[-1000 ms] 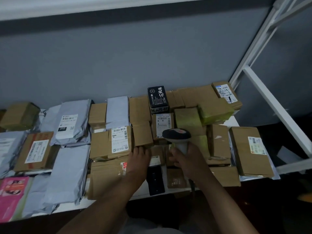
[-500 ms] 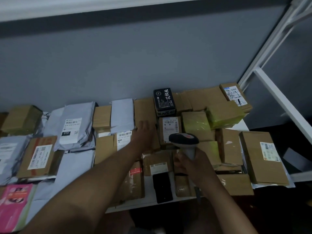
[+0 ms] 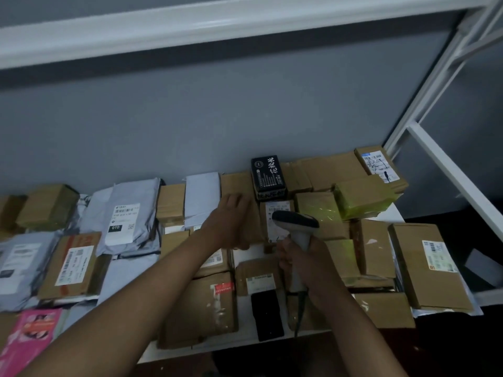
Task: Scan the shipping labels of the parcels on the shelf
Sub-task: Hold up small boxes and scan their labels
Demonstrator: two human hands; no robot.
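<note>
Steadying the brown parcel [image 3: 246, 210] at mid-shelf with flat, relaxed left hand [image 3: 231, 221], gripping the scanner [image 3: 298, 232] handle firmly in right hand [image 3: 307, 261], aiming squarely at the adjacent white shipping label [image 3: 277, 221], avoiding glare.

Grey wall [image 3: 217, 118] — white shelf frame [image 3: 449, 164]

Both your forearms are bare right up to the lower edge of the view, with no sleeve showing. Your left hand [image 3: 231, 221] and right hand [image 3: 307, 257] are bare too, wearing no gloves, rings or watch.
</note>
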